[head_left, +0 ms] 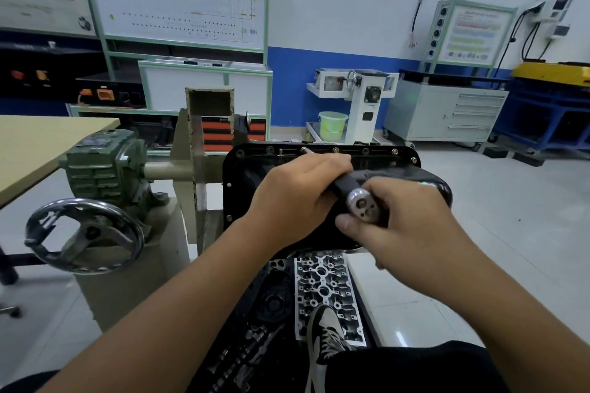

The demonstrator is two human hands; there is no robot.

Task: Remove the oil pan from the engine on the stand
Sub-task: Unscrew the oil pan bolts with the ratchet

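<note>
Left hand: my left hand [297, 198] wraps its curled fingers around the black handle of the ratchet [357, 193].
Right hand: my right hand [408, 220] pinches the ratchet's chrome head [364, 203] between thumb and fingers; both forearms reach forward, meeting over the pan.
Oil pan: the black oil pan [245, 182] sits on the engine, flange facing me, directly behind both hands.
Flange edge: bolts [395, 151] stand along the top rim, above my knuckles.
Stand: the beige engine stand [191, 169] lies left of the pan, with the green gearbox [105, 163] and chrome handwheel [84, 236] beyond.
Floor: a cylinder head [322, 284] lies below my wrists on pale tiles [510, 217].
</note>
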